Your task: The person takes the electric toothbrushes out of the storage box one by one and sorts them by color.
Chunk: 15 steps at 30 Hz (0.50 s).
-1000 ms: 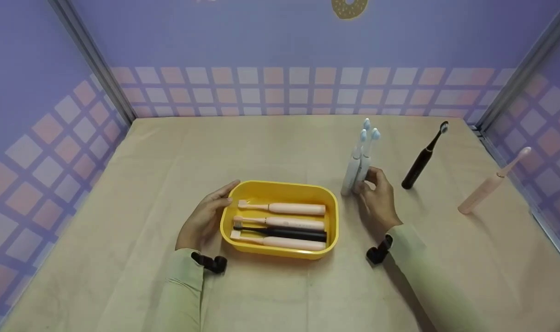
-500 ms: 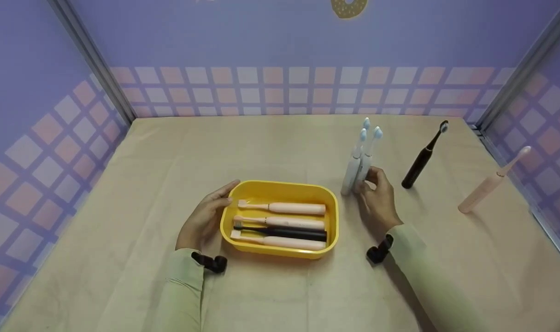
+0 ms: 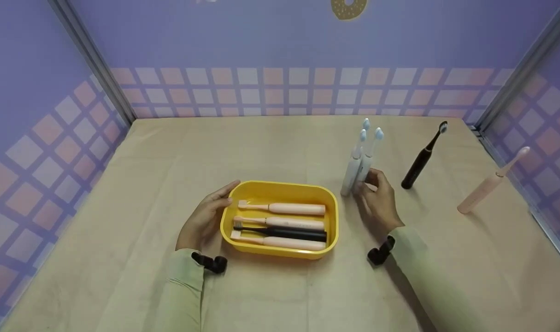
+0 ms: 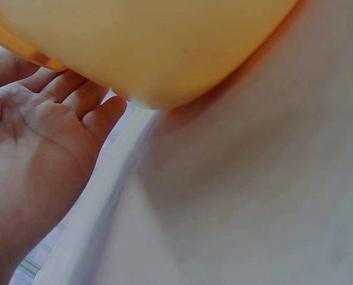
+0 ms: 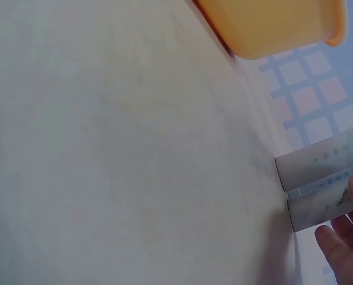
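My left hand grips the left end of a yellow plastic tub, thumb over the rim and fingers along the outside. Inside lie three pink electric toothbrushes and a black electric toothbrush, side by side with heads to the left. To the tub's right, three white electric toothbrushes stand upright in a tight cluster. With thumb and fingers my right hand pinches the lower handle of the right-hand white electric toothbrush. Beside it stands the left-hand white one; the third is mostly hidden behind.
Farther right, a black electric toothbrush stands upright, and a pink electric toothbrush stands near the table's right edge. A beige cloth covers the table. Purple walls with a checked band enclose the back and sides.
The head of the white electric toothbrush in my right hand has shifted slightly right, away from the other two. My left hand and the tub stay still.
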{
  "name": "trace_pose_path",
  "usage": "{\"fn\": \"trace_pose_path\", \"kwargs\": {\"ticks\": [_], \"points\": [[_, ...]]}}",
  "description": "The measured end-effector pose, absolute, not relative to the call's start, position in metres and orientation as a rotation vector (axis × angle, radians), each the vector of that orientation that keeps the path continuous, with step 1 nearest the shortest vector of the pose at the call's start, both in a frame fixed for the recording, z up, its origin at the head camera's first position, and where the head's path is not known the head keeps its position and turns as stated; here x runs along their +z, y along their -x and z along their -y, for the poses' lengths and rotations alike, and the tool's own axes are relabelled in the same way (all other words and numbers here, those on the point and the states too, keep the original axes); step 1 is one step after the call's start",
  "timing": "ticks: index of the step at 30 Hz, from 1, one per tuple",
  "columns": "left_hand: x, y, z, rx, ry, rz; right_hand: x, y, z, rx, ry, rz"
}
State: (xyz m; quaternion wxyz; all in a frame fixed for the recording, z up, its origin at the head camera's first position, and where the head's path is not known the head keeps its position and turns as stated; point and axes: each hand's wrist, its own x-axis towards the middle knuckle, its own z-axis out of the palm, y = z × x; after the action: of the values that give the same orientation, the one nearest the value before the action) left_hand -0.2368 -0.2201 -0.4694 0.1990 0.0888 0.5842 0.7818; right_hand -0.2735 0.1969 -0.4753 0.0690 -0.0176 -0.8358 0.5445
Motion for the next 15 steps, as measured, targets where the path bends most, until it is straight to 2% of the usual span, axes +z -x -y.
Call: {"fn": "trace_pose_path", "kwargs": {"ticks": [15], "points": [[-0.4708, 0.2367, 0.2194, 2.183, -0.230, -1.652, -0.4720, 0.2703, -0.2027, 1.637, 0.077, 2.450]]}}
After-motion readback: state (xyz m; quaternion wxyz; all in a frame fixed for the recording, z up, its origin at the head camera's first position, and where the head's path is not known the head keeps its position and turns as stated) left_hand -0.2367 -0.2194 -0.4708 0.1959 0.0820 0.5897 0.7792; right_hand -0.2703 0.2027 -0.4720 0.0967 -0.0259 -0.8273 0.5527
